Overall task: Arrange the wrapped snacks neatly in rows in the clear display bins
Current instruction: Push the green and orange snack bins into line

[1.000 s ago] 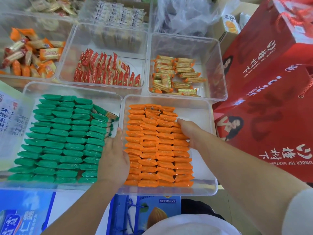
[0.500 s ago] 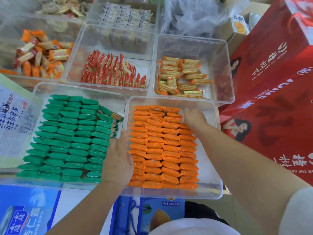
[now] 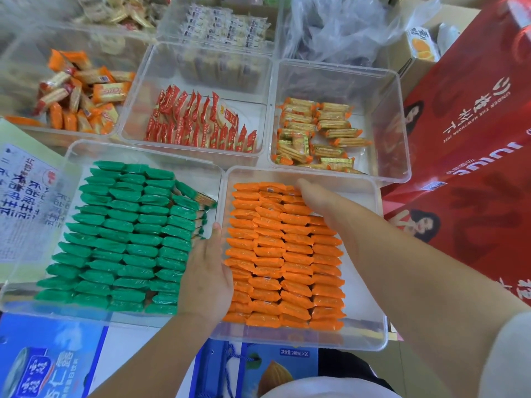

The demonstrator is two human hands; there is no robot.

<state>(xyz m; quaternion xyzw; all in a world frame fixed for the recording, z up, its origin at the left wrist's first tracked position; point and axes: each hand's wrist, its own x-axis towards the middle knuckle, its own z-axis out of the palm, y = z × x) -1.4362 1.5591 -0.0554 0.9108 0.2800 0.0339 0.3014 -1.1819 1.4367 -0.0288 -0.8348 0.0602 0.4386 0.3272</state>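
Observation:
Orange wrapped snacks (image 3: 284, 254) lie in neat rows in a clear bin (image 3: 365, 334) in front of me. My left hand (image 3: 207, 274) lies flat along the left side of the orange rows, by the bin's left wall, fingers straight. My right hand (image 3: 321, 202) rests on the far right part of the orange rows with straight fingers reaching the back row. To the left, a second clear bin (image 3: 71, 150) holds rows of green wrapped snacks (image 3: 123, 239).
Behind stand bins of red snacks (image 3: 198, 124), yellow-orange biscuits (image 3: 316, 133) and loose orange packs (image 3: 83, 93). Red gift boxes (image 3: 471, 156) crowd the right side. Blue drink cartons (image 3: 51, 366) lie under the front bins. A plastic bag (image 3: 344, 24) sits at the back.
My right hand has slid along the right orange row toward the back of the bin. My left hand has stayed against the left side of the orange rows.

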